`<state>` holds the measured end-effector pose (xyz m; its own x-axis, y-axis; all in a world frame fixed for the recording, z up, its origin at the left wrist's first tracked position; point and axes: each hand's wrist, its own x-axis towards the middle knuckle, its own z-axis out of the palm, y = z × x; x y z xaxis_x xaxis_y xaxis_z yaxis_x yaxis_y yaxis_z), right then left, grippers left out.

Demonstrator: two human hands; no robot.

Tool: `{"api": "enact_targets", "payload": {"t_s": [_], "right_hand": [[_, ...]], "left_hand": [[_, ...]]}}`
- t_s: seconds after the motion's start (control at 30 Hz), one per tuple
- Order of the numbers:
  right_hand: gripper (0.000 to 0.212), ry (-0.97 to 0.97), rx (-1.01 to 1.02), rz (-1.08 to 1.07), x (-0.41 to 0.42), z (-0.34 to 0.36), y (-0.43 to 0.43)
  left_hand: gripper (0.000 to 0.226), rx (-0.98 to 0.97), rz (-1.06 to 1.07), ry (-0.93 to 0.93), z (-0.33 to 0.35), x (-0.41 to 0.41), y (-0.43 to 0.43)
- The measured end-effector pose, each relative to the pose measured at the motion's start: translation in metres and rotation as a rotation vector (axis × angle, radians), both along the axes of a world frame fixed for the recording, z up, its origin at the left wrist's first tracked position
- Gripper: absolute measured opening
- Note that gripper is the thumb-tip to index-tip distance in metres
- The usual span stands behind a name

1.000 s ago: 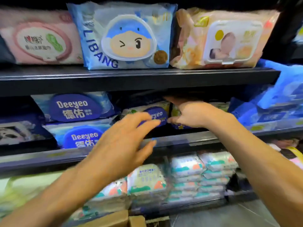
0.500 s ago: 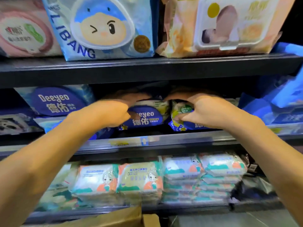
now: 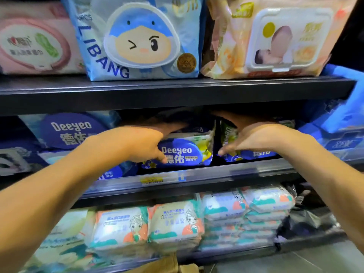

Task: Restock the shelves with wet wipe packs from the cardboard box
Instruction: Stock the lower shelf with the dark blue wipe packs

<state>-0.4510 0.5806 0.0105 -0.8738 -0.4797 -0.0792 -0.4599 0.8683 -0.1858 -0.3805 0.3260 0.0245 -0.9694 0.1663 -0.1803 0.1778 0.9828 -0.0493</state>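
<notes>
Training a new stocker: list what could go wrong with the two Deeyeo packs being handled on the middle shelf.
1. The right Deeyeo pack sits skewed in the right hand. If let go, it may slump into the dark gap beside the left Deeyeo pack.
2. Both packs sit close to the middle shelf's front edge. The left hand could drag one off when withdrawing.
3. There is little room under the upper shelf, so knuckles may scrape it.

On the middle shelf, our left hand is gripping a Deeyeo pack and our right hand is gripping the neighbouring pack, the 2 standing just beside each other.
</notes>
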Motion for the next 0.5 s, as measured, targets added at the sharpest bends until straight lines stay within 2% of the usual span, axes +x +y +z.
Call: {"api": "enact_targets", "payload": {"t_s": [0.07,0.17,0.27,0.37,0.43,0.5], "right_hand": [[0.107,-0.085,0.036,-0.010,0.012,0.008,-0.008],[0.092,0.004,-0.068,0.014,0.019,0.009,-0.023],[0.091,-0.012,-0.131,-0.036,0.015,-0.003,-0.028],[0.081,-0.044,-0.211,-0.045,0.011,-0.002,-0.026],[0.083,-0.035,-0.189,0.019,0.013,0.004,-0.010],[0.100,0.026,-0.024,-0.009,0.015,0.012,0.013]], "left_hand": [[0.093,-0.005,-0.012,0.025,0.002,0.004,0.002],[0.095,0.007,-0.036,0.090,0.001,0.007,0.000],[0.096,0.033,-0.025,0.135,-0.003,0.014,-0.002],[0.100,-0.082,-0.053,0.251,-0.016,0.017,-0.005],[0.100,-0.136,-0.040,0.257,-0.017,0.017,-0.005],[0.099,-0.114,-0.038,0.229,-0.015,0.017,-0.004]]}}
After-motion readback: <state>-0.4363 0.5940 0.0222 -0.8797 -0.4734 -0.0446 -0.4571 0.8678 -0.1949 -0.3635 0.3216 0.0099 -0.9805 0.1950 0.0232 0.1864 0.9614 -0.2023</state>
